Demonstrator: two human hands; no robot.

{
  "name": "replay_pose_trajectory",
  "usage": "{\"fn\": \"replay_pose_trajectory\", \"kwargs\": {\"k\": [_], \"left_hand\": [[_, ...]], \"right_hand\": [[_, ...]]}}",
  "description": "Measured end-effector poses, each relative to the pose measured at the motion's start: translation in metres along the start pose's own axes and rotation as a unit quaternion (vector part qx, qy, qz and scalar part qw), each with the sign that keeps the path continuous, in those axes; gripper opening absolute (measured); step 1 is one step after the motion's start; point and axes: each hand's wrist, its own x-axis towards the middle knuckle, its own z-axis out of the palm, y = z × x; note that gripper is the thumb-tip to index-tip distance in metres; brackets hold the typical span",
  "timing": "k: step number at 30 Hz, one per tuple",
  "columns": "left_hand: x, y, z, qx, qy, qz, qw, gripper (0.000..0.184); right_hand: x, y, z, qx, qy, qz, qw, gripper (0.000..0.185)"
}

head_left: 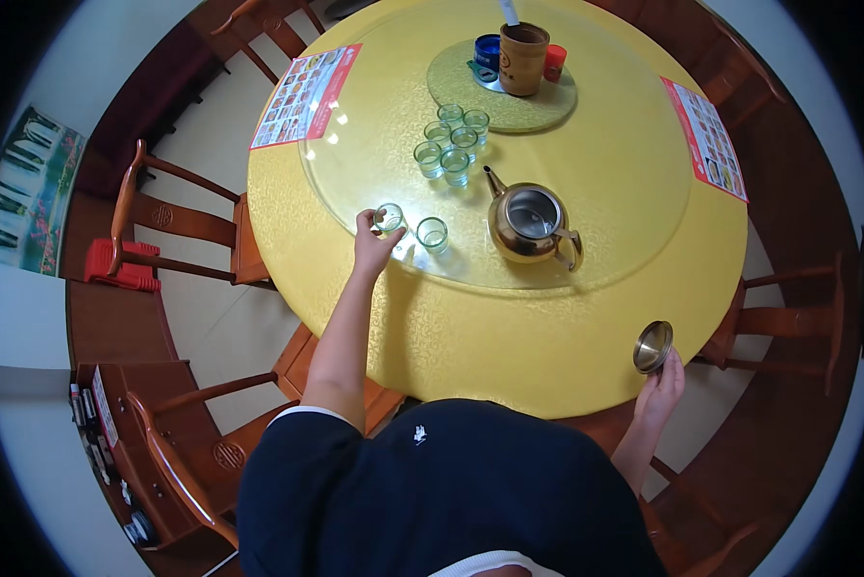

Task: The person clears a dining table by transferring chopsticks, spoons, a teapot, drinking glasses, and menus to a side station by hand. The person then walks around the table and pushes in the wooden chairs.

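My left hand [376,248] has its fingers closed round a small clear glass [389,219] on the glass turntable of the yellow round table. Just right of it stands another glass [432,235]. An open metal teapot [528,223] without a lid sits farther right, its spout toward several glasses [454,167] grouped behind. Beyond the table's right front edge, my right hand [661,387] holds a round metal lid [653,347], its hollow side showing.
At the back, a small round stand [509,120] bears a brown pot [523,60], a blue tin [487,52] and a red container [554,63]. Printed sheets [307,95] lie at the table's sides. Wooden chairs [182,216] surround it.
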Motion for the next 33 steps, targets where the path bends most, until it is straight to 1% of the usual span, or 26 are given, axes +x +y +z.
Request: {"fn": "replay_pose_trajectory", "kwargs": {"k": [2,4,5,7,8,9,11,13,14,15,17,21,23,24,25,27,28,29,31,33], "left_hand": [[0.002,-0.001,0.000,0.000,-0.002,0.000,1.000,0.058],[0.004,0.000,-0.001,-0.018,-0.028,-0.013,0.999,0.066],[0.003,0.001,-0.002,-0.018,-0.029,-0.013,0.999,0.066],[0.007,0.003,-0.007,0.031,-0.029,0.025,0.999,0.078],[0.017,-0.002,-0.009,0.024,-0.007,0.043,0.999,0.085],[0.030,-0.001,-0.009,-0.036,0.019,0.046,0.998,0.086],[0.051,0.027,-0.006,-0.046,0.032,0.066,0.996,0.084],[0.079,0.043,0.003,0.099,-0.024,0.068,0.992,0.082],[0.094,0.042,0.011,0.161,-0.060,0.079,0.982,0.083],[0.101,0.055,0.015,0.239,-0.106,0.071,0.963,0.086],[0.115,0.059,0.029,0.281,-0.155,0.045,0.946,0.085],[0.130,0.057,0.050,0.273,-0.175,0.030,0.945,0.082],[0.133,0.053,0.053,0.254,-0.179,-0.019,0.950,0.078],[0.131,0.050,0.054,0.249,-0.162,-0.015,0.955,0.075],[0.134,0.044,0.055,0.250,-0.165,-0.013,0.954,0.075],[0.135,0.035,0.054,0.180,-0.167,-0.050,0.968,0.072],[0.132,0.035,0.052,0.182,-0.141,-0.042,0.972,0.071],[0.129,0.035,0.049,0.182,-0.144,-0.039,0.972,0.071],[0.125,0.042,0.043,0.089,-0.096,-0.027,0.991,0.070],[0.120,0.056,0.035,0.052,-0.059,-0.001,0.997,0.069]], "right_hand": [[0.000,0.000,0.002,0.009,0.014,-0.009,1.000,0.027],[-0.002,-0.004,0.005,0.008,0.014,-0.008,1.000,0.027],[-0.002,-0.005,0.006,0.008,0.013,-0.007,1.000,0.026],[-0.003,-0.003,0.002,0.005,0.031,-0.008,0.999,0.026],[-0.002,-0.002,0.002,0.003,0.048,-0.010,0.999,0.026],[-0.002,-0.002,0.004,0.005,0.050,-0.011,0.999,0.026],[-0.006,-0.006,0.008,0.004,0.065,-0.008,0.998,0.023],[-0.006,-0.008,0.009,0.007,0.052,-0.006,0.999,0.023],[-0.006,-0.009,0.011,0.013,0.039,-0.007,0.999,0.023],[-0.008,-0.010,0.013,0.014,0.040,-0.008,0.999,0.023],[-0.010,-0.014,0.016,0.010,0.048,-0.017,0.999,0.023],[-0.014,-0.019,0.005,-0.002,0.071,-0.043,0.997,0.024],[-0.015,-0.017,-0.008,-0.003,0.074,-0.020,0.997,0.028],[-0.015,-0.016,-0.009,-0.002,0.078,-0.020,0.997,0.028],[-0.016,-0.016,-0.010,0.001,0.077,-0.023,0.997,0.027],[-0.018,-0.015,-0.009,0.005,0.080,-0.023,0.997,0.027],[-0.019,-0.015,-0.005,0.008,0.085,-0.025,0.996,0.025],[-0.018,-0.015,-0.001,0.012,0.089,-0.027,0.996,0.022],[-0.018,-0.017,0.007,0.007,0.084,-0.029,0.996,0.022],[-0.017,-0.017,0.005,0.002,0.079,-0.029,0.996,0.022]]}}
